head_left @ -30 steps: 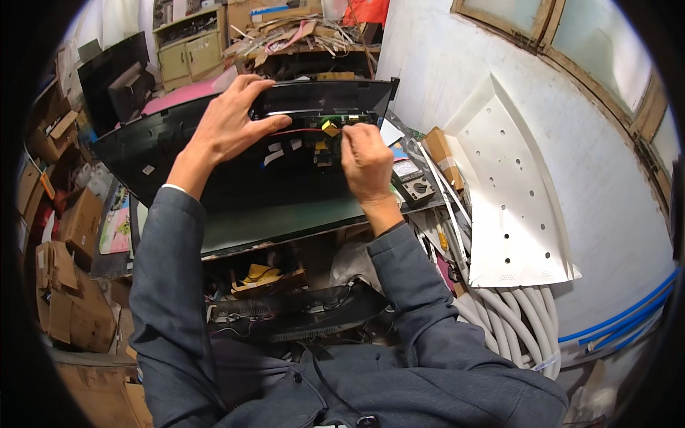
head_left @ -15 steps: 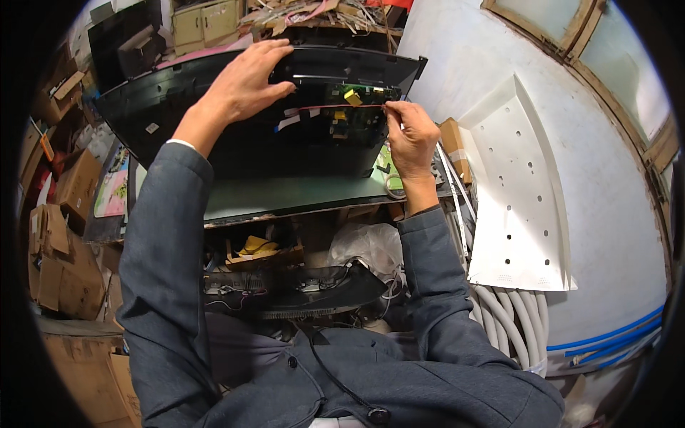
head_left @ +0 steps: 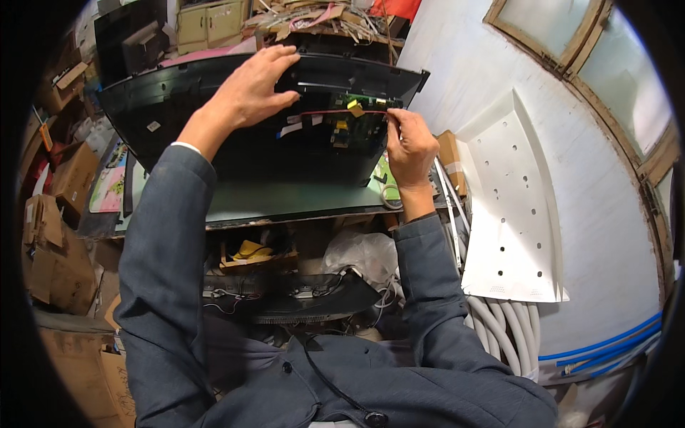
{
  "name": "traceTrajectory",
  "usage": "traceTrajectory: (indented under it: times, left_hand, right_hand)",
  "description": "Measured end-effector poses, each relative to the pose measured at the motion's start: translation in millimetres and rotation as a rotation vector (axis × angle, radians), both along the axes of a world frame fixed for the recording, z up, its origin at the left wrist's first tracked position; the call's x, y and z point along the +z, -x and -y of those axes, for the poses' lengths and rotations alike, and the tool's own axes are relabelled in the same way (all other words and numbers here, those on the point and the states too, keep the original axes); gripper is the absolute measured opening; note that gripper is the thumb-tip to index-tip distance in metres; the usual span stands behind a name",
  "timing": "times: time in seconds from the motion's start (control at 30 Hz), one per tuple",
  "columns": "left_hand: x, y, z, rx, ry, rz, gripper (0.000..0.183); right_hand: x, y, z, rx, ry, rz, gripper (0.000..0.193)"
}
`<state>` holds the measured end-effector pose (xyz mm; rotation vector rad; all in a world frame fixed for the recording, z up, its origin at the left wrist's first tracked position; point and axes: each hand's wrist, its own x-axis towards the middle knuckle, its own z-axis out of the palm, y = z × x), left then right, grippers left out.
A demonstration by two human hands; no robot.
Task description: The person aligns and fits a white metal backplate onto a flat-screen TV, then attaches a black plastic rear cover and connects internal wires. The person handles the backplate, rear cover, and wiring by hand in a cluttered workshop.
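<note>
A large black flat-screen television (head_left: 214, 132) leans up on the bench, its inner side with circuit boards facing me. My left hand (head_left: 251, 96) grips its upper edge, fingers over the rim and thumb on the near side. At the board's right end, my right hand (head_left: 412, 146) pinches the end of a thin red cable (head_left: 339, 111) between thumb and fingertips. The cable runs left across the green circuit board (head_left: 364, 128), which carries yellow parts. A white flat ribbon cable (head_left: 291, 128) hangs at the cable's left end. The fingertips hide the cable's tip.
Beneath the television is the bench top (head_left: 250, 203). Below its edge lie a clear plastic bag (head_left: 362, 255), a box with yellow cloth (head_left: 250, 251) and a black curved panel (head_left: 321, 296). A white perforated panel (head_left: 510, 207) leans on the right wall. Cardboard boxes (head_left: 61, 250) pile up at left.
The view has shifted slightly. The red cable now sits a little straighter and higher on the board, still pinched by my right hand. My left hand keeps its place on the television's edge.
</note>
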<state>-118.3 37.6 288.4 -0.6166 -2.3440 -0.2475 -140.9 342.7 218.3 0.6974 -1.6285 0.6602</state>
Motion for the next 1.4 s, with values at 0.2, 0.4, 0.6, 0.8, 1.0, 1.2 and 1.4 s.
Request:
traceTrajectory:
  times: [0.2,0.4,0.6,0.8,1.0,1.2,1.4]
  left_hand:
    - [0,-2,-1,0.014,0.018,0.006,0.068]
    - [-1,-4,-1,0.004,0.019,-0.013,0.067]
    - [-3,-3,0,-0.002,0.026,-0.03,0.068]
    - [-4,-7,-2,-0.03,-0.007,-0.052,0.067]
    - [-4,-7,0,-0.008,0.015,-0.017,0.069]
    - [-6,-6,1,-0.006,0.02,-0.032,0.069]
    - [-6,-11,-1,-0.01,0.004,-0.062,0.067]
  right_hand:
    - [2,6,5,-0.033,0.121,-0.019,0.016]
    - [-3,13,6,0.041,0.191,0.049,0.016]
    - [-3,13,6,0.052,0.151,0.026,0.016]
    - [-3,15,6,0.063,0.12,0.008,0.015]
    - [-2,15,4,0.063,0.105,0.005,0.015]
    - [-1,15,2,0.073,0.093,0.037,0.015]
    - [7,15,-3,0.103,0.059,0.092,0.016]
